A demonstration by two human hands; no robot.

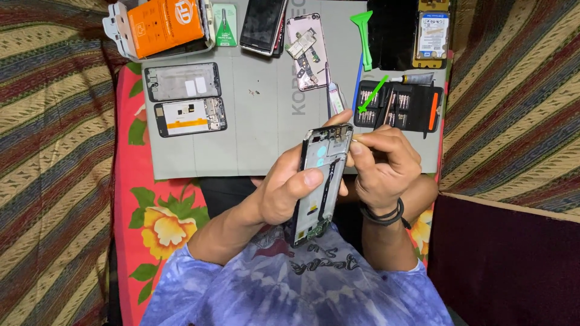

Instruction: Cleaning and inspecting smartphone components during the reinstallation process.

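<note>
Centrally, gripping an opened phone frame [321, 181] in the left hand [284, 193], fingers wrapped around its left edge and thumb pressing across the bare inner face, long axis running from the lower middle of the frame up toward the grey mat [241, 139]. Meeting it from the right, the right hand [380, 166], fingers curled and pinching a thin tool, too small to identify, against the frame's upper right corner; both hands touching the frame, the right one nearer the top end. Showing a dark rim, a pale metallic inner plate and small components at the top and bottom. Lying flat above on the mat, upper left of the picture, two more stripped phone bodies [184, 99] beside an orange box [164, 24]; further right, a pinkish open phone [307, 51], a green plastic pry tool [364, 36] and a black screwdriver bit case [399, 107]. Spreading beneath everything, a red floral cloth [151, 223] and striped woven fabric [54, 151], soft against the hard glossy parts.
</note>
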